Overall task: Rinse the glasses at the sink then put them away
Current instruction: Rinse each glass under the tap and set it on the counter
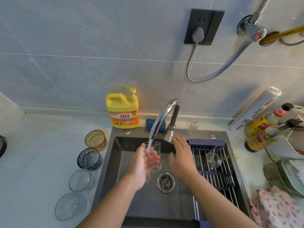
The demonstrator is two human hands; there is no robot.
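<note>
Over the sink (118,163), under the running faucet (164,115), my left hand (140,166) curls round a clear glass (155,149) held upright, with the stream falling into its mouth. Its lower half blurs behind my fingers and the water, so I cannot tell how full it is. My right hand (182,156) is spread flat just beside it, holding nothing. On the rack (215,176) across the sink's right side a glass mug (216,156) lies tilted. Along the counter's edge left of the sink stand an amber glass (95,139), a blue glass (89,159) and two clear bowls (81,180), contents unclear.
</note>
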